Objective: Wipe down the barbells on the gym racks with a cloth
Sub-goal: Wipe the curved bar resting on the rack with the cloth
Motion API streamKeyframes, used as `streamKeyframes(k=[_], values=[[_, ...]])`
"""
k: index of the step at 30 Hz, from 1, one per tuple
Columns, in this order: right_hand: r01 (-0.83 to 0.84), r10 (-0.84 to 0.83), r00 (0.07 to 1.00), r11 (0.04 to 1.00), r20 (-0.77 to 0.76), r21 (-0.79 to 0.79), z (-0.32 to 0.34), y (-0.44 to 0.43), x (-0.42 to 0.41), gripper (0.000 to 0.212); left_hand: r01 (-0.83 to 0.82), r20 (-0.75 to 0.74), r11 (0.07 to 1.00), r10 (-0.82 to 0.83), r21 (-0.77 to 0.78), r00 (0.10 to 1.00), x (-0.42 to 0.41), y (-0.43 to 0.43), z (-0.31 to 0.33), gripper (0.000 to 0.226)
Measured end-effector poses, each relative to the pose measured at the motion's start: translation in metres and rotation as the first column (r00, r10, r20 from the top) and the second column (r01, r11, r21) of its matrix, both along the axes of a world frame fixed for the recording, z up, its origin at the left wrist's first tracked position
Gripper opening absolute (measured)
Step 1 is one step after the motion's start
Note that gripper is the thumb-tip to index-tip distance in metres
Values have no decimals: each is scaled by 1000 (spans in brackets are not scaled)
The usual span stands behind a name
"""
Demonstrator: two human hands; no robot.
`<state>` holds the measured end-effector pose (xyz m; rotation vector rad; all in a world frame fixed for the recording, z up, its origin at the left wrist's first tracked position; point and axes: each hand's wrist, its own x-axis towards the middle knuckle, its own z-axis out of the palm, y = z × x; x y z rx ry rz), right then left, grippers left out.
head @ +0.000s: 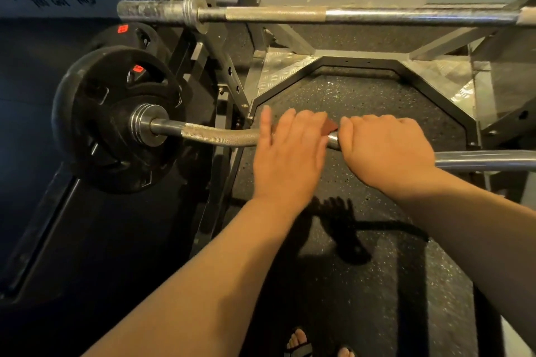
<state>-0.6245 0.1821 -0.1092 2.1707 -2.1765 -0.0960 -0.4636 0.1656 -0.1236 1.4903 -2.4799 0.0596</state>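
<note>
Both hands sit side by side on the curl bar [220,138], which runs sideways, rightward from the weight plate [116,119]. The left hand [290,151], nearer the plate, curls over the bar; a reddish cloth [332,127] peeks out on its far side, probably pinned beneath it. The right hand [385,145], farther off, grips bare bar. Knurled bar lies between the left hand and the plate.

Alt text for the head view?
The right hand grips a bent curl bar while the left hand holds a reddish cloth against it. A black plate sits on the bar's end; a straight barbell rests above.
</note>
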Motion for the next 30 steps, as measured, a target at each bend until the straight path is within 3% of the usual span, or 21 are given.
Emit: streamKeyframes(k=[2, 5, 10, 14, 16, 20, 22, 26, 30], values=[[20, -20, 1000, 999, 1, 31, 1, -2, 1, 62, -141, -30, 990, 141, -26, 990, 19, -6, 4, 34], [36, -35, 999, 999, -19, 40, 3, -3, 0, 53, -341, -219, 940, 337, 22, 916, 5, -3, 7, 34], [-2, 3, 999, 1000, 38, -2, -2, -4, -4, 40, -145, -301, 986, 162, 79, 940, -43, 12, -4, 32], [-29, 17, 969, 998, 245, 47, 3, -3, -11, 24, -29, -110, 998, 35, 48, 993, -9, 0, 1, 34], [-33, 18, 956, 998, 291, 48, 6, -2, -15, 33, -74, -77, 997, 76, 24, 994, 8, -4, 3, 33], [9, 0, 991, 998, 137, -67, 4, 26, -55, 44, -182, -142, 983, 180, -4, 973, 2, -2, -1, 29], [91, -80, 981, 994, 179, -53, 2, 37, -83, 48, -249, -225, 968, 239, -17, 945, -11, 0, -5, 27], [63, -53, 977, 997, 206, -43, -1, 34, -86, 50, -338, -276, 941, 327, 8, 904, -32, 1, -5, 29], [113, -103, 969, 993, 225, -28, 0, 36, -85, 48, -208, -298, 973, 230, 103, 926, -56, 13, -1, 25]])
